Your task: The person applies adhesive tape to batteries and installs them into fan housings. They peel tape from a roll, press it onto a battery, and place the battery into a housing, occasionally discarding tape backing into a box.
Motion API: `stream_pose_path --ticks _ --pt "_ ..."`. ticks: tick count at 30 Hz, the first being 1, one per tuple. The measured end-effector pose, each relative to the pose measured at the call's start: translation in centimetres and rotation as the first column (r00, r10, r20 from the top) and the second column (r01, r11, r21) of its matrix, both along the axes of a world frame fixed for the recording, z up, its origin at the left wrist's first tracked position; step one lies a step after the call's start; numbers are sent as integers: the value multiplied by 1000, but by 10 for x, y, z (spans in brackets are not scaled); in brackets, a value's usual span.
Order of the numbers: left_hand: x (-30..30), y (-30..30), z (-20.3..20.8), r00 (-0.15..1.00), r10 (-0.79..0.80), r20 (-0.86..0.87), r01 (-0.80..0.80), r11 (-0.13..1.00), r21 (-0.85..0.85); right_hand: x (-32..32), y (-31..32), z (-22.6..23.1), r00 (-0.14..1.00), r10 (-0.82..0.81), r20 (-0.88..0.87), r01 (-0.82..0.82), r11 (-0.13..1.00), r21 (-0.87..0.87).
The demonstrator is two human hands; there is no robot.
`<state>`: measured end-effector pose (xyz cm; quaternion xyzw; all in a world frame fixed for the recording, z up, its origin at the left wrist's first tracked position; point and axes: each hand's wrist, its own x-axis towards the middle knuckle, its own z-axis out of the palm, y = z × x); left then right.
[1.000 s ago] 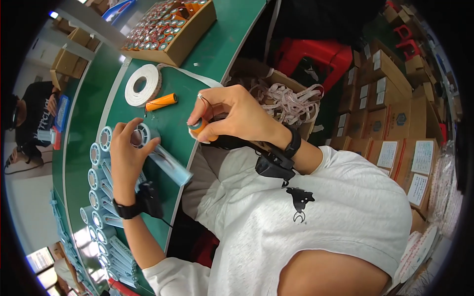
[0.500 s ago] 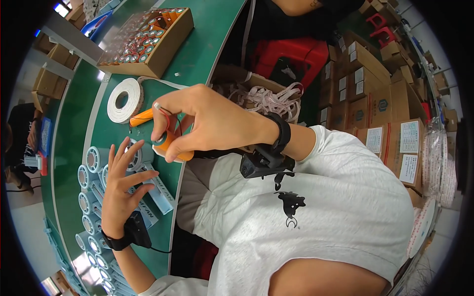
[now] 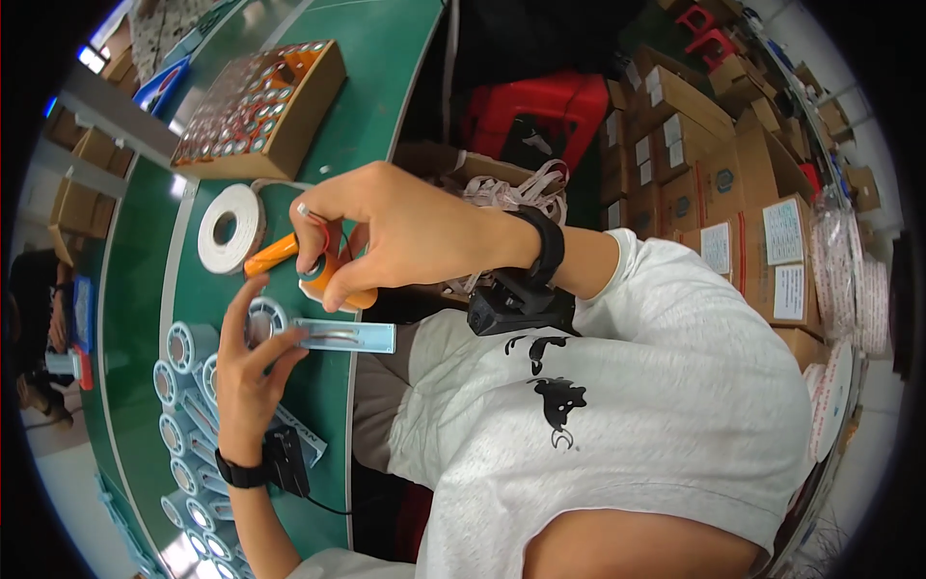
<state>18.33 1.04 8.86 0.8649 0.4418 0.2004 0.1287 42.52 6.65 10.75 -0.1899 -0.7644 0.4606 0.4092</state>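
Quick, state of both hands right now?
Left hand: fingers on a light-blue casing; firm grip cannot be told.
Right hand: closed, holding an orange cylinder.

The green counter (image 3: 371, 92) carries a cardboard box (image 3: 304, 121), a white tape roll (image 3: 249, 232), an orange cylinder (image 3: 271, 255) and clustered light-blue casings (image 3: 196, 344).

From the right hand (image 3: 386, 227), bare green desk (image 3: 371, 96) lay open at twelve o'clock. An open brown cardboard box of orange cells (image 3: 313, 116) barred ten to eleven; a flat white tape roll (image 3: 253, 232) and an orange cylinder (image 3: 272, 254) blocked nine. From the left hand (image 3: 248, 386), a light-blue plastic fan (image 3: 362, 337) obstructed two o'clock, crowded light-blue fans (image 3: 176, 434) closed seven to ten, and bare desk showed between three and four.
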Motion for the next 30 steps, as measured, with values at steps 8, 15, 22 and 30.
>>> stream_pose_path --ticks 8,15,22,30 --pt "26 -11 -4 945 52 -324 6 985 175 -4 -10 -25 997 23 74 -25 999 27" --pt "31 -14 -10 964 108 -242 -72 985 155 -11 -30 -44 991 -103 86 64 927 370" --pt "18 -12 -17 990 143 19 -144 989 38 -18 -34 -43 976 -197 92 125 855 503" --pt "-9 16 -12 892 338 299 -256 925 -282 -57 34 -35 951 100 291 -156 972 176"
